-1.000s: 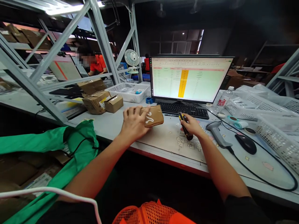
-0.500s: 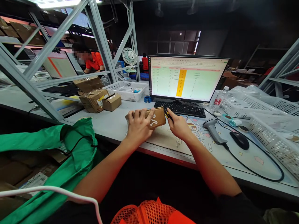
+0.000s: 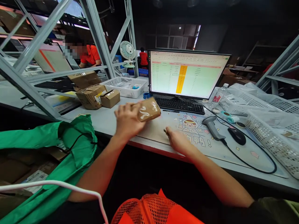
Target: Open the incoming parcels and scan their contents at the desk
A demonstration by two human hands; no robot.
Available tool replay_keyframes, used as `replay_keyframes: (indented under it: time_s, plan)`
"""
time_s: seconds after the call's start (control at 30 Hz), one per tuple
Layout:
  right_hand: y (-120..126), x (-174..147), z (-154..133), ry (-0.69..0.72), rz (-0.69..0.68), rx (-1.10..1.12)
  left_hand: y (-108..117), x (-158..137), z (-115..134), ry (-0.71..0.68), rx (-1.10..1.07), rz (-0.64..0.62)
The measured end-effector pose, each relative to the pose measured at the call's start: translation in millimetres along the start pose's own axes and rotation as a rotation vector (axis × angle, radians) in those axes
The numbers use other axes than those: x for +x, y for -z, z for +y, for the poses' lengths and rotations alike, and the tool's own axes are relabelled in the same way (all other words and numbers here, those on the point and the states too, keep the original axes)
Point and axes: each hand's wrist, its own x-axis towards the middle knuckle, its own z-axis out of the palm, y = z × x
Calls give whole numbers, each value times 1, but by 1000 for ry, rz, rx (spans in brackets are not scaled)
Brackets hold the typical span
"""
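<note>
My left hand [image 3: 128, 119] is wrapped round a small brown cardboard box [image 3: 149, 110], its fingers over the left end. The box is tilted above the front of the desk mat and carries white curly marks. To the right and nearer the desk edge, my right hand [image 3: 178, 140] is closed, apart from the box. A short dark tip of the utility knife [image 3: 165, 130] pokes out by the thumb; the rest of the knife is hidden in the fist. Behind the hands, a thin black stick like a pen [image 3: 171, 110] lies in front of the keyboard [image 3: 179, 105].
A monitor [image 3: 187, 74] stands at the back. Cardboard boxes [image 3: 111, 99] and a white basket [image 3: 137, 91] are at left. A scanner [image 3: 213, 128], mouse [image 3: 236, 136] and white baskets [image 3: 268, 141] lie right. A green bag [image 3: 81, 149] hangs at the front left.
The left hand has moved left with the box and turned it. My right hand has drawn back toward me with the utility knife, away from the box. The view has shifted slightly.
</note>
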Motion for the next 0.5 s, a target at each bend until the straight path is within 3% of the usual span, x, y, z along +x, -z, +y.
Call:
replay_keyframes:
  time_s: [0.07,0.17,0.23,0.27,0.37,0.5]
  plan:
    - [2,-3,21,-25,19,32,11,2,-18,51,-161,86]
    - [38,-8,53,-50,346,58,14,-3,-31,-72,-403,101]
    - [75,-12,64,121,527,57,5,-10,-31,-148,-501,74]
    - [93,-14,65,232,552,52,-2,-14,-29,-159,-538,54]
    - [131,-18,52,492,486,23,-23,-23,-25,-109,-613,-16]
    - [137,-10,24,618,365,-80,-33,-27,-28,-21,-651,-57]
